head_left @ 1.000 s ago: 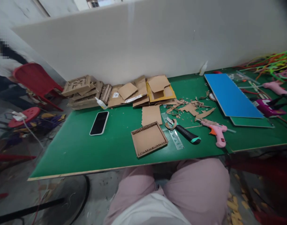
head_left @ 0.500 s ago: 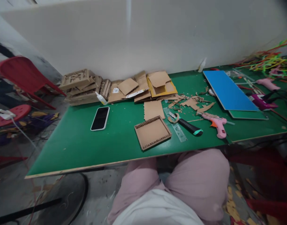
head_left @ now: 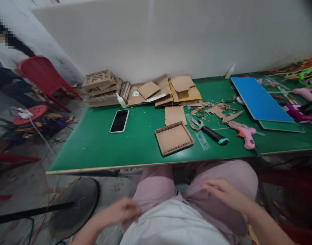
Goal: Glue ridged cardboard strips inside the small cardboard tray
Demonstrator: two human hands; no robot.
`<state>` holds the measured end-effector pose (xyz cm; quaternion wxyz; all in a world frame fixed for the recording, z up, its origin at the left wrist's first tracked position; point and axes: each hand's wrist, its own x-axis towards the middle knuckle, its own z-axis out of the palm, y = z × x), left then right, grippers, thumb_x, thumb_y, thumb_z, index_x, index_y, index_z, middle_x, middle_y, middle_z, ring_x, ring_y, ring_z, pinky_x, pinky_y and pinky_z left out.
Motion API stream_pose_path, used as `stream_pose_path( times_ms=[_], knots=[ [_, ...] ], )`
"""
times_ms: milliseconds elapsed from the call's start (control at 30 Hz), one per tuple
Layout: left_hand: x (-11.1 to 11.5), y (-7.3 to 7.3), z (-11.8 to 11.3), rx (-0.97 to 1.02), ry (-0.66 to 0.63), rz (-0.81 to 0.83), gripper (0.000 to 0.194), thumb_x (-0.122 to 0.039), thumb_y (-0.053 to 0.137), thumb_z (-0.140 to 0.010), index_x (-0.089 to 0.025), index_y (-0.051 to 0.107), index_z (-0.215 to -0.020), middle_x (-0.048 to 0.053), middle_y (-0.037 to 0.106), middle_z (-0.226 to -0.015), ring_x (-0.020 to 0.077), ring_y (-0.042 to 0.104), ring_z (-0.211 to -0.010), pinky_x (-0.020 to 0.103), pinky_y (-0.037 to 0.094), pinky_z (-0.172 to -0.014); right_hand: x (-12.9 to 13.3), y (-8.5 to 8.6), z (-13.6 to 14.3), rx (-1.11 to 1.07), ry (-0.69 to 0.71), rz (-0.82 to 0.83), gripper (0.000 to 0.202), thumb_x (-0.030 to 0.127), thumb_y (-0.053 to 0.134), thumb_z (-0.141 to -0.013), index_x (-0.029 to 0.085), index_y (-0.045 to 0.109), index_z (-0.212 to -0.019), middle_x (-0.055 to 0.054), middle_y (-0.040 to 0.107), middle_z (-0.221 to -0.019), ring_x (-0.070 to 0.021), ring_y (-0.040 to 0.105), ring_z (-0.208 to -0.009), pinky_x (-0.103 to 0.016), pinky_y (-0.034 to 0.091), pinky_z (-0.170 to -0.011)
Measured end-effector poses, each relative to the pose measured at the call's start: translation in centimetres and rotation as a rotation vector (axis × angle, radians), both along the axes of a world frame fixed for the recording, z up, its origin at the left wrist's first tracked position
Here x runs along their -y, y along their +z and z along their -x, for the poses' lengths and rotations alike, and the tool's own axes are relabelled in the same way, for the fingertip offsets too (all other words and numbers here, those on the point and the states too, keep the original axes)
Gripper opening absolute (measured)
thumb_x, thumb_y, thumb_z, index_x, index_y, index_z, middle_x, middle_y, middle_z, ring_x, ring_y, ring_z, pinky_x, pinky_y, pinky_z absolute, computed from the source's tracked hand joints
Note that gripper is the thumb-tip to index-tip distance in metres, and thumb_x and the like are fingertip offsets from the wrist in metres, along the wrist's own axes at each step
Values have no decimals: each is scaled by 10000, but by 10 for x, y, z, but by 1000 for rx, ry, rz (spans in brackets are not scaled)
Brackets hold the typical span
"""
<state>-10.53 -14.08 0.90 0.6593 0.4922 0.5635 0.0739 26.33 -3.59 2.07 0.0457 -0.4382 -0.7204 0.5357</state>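
Low over my lap, my left hand (head_left: 126, 209) is blurred, beside my left thigh; what its fingers do is unclear. My right hand (head_left: 219, 190) is above my right thigh, its fingers curled in and partly smeared. Neither touches the table. A shallow cardboard tray (head_left: 174, 139) with corrugated strips along its rims lies near the front edge of the green table (head_left: 94, 149). Behind it is a flat cardboard piece (head_left: 175, 115). To the right lie a clear ruler (head_left: 202, 140), a black and green utility knife (head_left: 214, 135) and a pink glue gun (head_left: 247, 136).
A phone (head_left: 119, 121) lies on the left, near a glue bottle (head_left: 121, 101) and stacked cardboard frames (head_left: 102, 92). Blue board (head_left: 260, 98) and cardboard scraps (head_left: 218, 110) are at the right. A person (head_left: 10, 75) stands by a red chair (head_left: 44, 73).
Both my hands have come into view from below, over my lap. The camera view has shifted, so the table items appear farther right and slightly higher.
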Motion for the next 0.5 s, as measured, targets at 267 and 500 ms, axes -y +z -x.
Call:
stream_pose_path(
  times_ms=[267,500],
  knots=[
    [-150,8,-38,-259,669,-942,370,-285,444,-836,-150,502,-1175,120,614,-1109,199,576,-1050,341,478,-861,-88,4,50,-292,-525,-556,310,395,483,-843,200,636,-1028,-68,646,-1032,-188,591,-961,-319,485,-824],
    [-199,-7,-56,-460,536,-1013,393,-236,560,-777,-175,536,-1165,87,615,-1097,214,550,-1032,385,423,-920,-112,-29,62,-210,-480,-867,268,316,483,-853,191,619,-1047,-69,642,-1043,-188,584,-975,-351,463,-883]
  ],
)
